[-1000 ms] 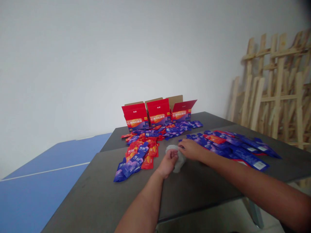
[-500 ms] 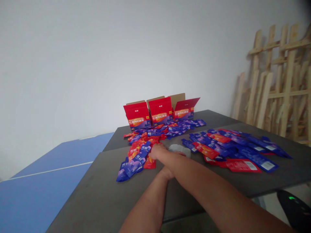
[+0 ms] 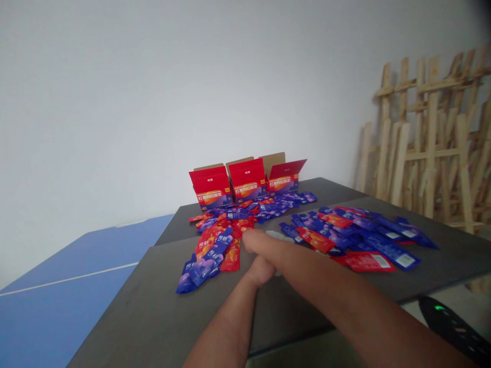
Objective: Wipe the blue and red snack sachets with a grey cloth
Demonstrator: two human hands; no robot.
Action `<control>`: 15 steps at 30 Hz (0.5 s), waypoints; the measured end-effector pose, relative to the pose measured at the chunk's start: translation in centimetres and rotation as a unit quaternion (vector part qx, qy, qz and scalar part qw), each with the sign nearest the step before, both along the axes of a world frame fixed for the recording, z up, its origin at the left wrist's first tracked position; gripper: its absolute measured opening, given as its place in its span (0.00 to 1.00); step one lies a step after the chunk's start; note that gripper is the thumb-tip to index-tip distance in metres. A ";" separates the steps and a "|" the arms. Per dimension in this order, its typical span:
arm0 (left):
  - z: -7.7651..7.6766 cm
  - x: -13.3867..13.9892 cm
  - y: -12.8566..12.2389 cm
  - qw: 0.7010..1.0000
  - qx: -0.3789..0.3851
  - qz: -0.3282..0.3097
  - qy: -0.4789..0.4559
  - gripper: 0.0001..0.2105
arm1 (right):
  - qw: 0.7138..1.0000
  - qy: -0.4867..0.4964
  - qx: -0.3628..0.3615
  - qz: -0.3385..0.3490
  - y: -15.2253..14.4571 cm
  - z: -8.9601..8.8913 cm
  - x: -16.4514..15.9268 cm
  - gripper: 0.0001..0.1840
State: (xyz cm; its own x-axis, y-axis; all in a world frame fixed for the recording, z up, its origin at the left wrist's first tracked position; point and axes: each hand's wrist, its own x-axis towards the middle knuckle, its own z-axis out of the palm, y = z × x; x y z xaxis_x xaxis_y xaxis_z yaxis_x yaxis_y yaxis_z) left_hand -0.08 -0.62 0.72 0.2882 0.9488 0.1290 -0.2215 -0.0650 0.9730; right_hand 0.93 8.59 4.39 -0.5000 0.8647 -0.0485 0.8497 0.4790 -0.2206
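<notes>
Red/blue pouches [image 3: 209, 259]: see loose just L of R hand [image 3: 251, 239] + R of both; can't tell if R or L hand [image 3: 263, 269] pinching; w/ boxes [image 3: 248, 190] open beyond grip, looks part-done.

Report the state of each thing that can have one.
Left carton, flaps raised.
Middle carton, flaps raised.
Right carton, red flap leaning outward.
Left pouches, overlapping.
Right pouches, overlapping.
Far pouches, jumbled.
Pale bundle, partly hidden.
Right hand, grip hidden.
Left hand, grip hidden.
Wooden frames, upright.
Black device, green light lit.
</notes>
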 end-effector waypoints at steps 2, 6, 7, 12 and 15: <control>0.1 0.0 0.0 0.999 0.032 0.013 0.034 0.14 | 1.000 -0.020 0.003 -0.012 -0.5 1.0 0.6 0.16; 0.1 0.4 0.0 0.997 0.057 0.007 0.054 0.12 | 1.000 0.005 0.014 -0.011 -1.6 3.4 2.7 0.11; -0.1 0.6 0.1 0.998 0.052 -0.001 0.041 0.10 | 0.999 0.023 0.023 -0.008 -1.8 3.8 3.6 0.10; -1.5 0.6 1.4 0.999 0.035 0.035 0.008 0.06 | 0.972 0.205 0.092 -0.071 -2.9 3.6 8.6 0.15; -1.7 0.3 2.0 0.998 0.013 0.053 -0.036 0.04 | 0.901 0.397 0.123 -0.124 -3.6 1.5 10.4 0.15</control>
